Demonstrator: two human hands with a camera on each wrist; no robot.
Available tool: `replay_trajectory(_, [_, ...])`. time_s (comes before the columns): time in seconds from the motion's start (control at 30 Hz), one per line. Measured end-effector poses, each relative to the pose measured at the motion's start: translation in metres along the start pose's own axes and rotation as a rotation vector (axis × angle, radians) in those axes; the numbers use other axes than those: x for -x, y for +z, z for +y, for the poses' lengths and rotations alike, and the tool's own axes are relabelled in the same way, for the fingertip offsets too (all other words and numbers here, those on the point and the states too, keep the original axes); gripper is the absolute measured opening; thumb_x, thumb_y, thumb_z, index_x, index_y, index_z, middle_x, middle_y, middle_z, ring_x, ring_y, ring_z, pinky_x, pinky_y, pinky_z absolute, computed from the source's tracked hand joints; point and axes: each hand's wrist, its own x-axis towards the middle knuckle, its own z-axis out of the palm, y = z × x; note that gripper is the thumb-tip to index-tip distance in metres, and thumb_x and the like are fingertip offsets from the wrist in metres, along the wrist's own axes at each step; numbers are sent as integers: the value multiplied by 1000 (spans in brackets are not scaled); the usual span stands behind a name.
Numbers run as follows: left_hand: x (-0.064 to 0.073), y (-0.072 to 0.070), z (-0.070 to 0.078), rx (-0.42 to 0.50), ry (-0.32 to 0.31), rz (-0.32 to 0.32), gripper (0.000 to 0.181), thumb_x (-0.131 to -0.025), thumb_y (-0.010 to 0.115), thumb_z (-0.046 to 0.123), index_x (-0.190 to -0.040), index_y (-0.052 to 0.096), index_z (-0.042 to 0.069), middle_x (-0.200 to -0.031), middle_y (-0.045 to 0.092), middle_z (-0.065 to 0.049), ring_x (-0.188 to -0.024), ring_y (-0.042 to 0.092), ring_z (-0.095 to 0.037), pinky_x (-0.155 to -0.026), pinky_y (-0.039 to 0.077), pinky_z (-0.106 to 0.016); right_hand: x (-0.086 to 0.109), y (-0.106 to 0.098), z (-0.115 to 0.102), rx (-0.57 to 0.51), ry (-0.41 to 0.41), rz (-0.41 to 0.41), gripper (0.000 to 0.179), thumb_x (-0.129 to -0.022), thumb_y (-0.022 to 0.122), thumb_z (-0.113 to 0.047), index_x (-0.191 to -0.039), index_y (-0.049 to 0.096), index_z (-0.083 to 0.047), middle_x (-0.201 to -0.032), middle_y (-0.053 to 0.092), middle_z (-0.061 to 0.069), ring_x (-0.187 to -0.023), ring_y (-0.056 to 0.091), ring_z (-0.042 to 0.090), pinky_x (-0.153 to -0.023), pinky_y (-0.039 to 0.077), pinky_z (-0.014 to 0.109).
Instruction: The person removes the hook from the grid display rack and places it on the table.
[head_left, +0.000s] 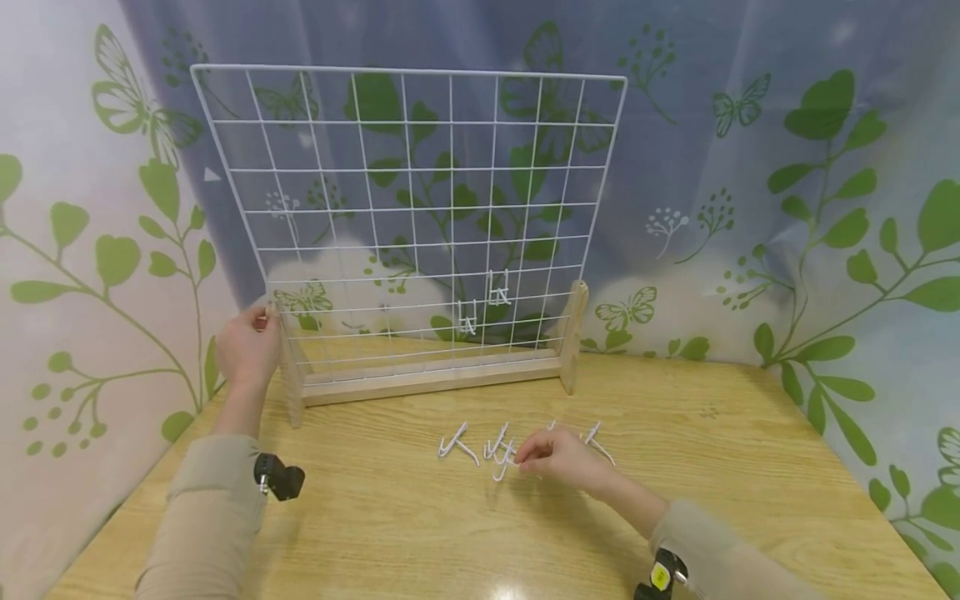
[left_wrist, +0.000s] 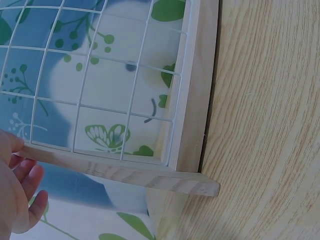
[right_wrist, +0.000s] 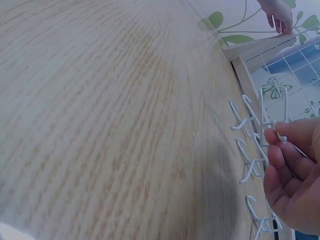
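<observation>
A white wire grid panel (head_left: pixel 451 122) stands in a light wooden stand (head_left: pixel 431 386). At the top of the stand's left post (left_wrist: pixel 120 175), my left hand (head_left: pixel 249 346) grips with thumb and fingers. Two white wire hooks hang low on the grid, an upper hook (head_left: pixel 498 294) and a lower hook (head_left: pixel 467 322). Over the table in front of the stand, my right hand (head_left: pixel 562 458) pinches a white double-pronged hook (right_wrist: pixel 286 102) between thumb and index finger. Several more loose hooks (head_left: pixel 457 442) lie around and beneath that hand, partly covered by it.
The wood-grain table (head_left: pixel 390 517) extends in front of the stand and to both sides. A curtain with green leaves and butterflies (head_left: pixel 821 108) hangs close behind the grid and around the table's sides. A small black camera (head_left: pixel 279 477) is strapped to each wrist.
</observation>
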Motion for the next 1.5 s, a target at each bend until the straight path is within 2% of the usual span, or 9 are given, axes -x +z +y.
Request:
replay_trajectory(0.17, [-1, 1, -1, -4, -1, 12, 41, -95, 42, 34, -119, 62, 7, -108, 65, -15, -98, 57, -34, -80, 39, -44, -1, 4, 3, 17, -1, 9, 11, -81, 66, -4, -90, 68, 1, -89, 68, 12, -79, 58, 13, -71, 47, 30])
replay_trajectory(0.33, [-1, 1, 0, -13, 1, 32, 40, -94, 42, 34, -117, 63, 8, -107, 66, -14, -98, 58, -34, -79, 39, -44, -4, 7, 8, 22, -11, 4, 8, -79, 67, -3, -87, 68, 0, -87, 68, 8, -76, 58, 12, -67, 46, 27])
replay_trajectory(1.0, [-1, 3, -1, -19, 18, 37, 40, -94, 42, 33, -117, 63, 8, -106, 66, -14, -97, 58, -34, -79, 39, -44, -4, 24, 16, 84, -24, -4, 5, -77, 69, -3, -82, 69, -2, -78, 68, 3, -66, 54, 9, -58, 43, 21])
replay_trajectory(1.33, [-1, 2, -1, -16, 14, 35, 40, -94, 42, 34, -117, 63, 8, -107, 66, -14, -98, 58, -34, -80, 39, -44, -5, 28, 18, 200, -65, 15, 4, -75, 71, -4, -79, 70, -5, -70, 67, -2, -59, 51, 3, -55, 41, 21])
replay_trajectory(1.5, [0, 1, -1, -5, 6, 26, 41, -94, 42, 33, -119, 62, 8, -107, 65, -15, -98, 57, -34, -81, 39, -44, -4, 29, 17, 225, -68, 10, 4, -75, 71, -5, -79, 70, -6, -68, 66, -2, -57, 51, 2, -54, 41, 20])
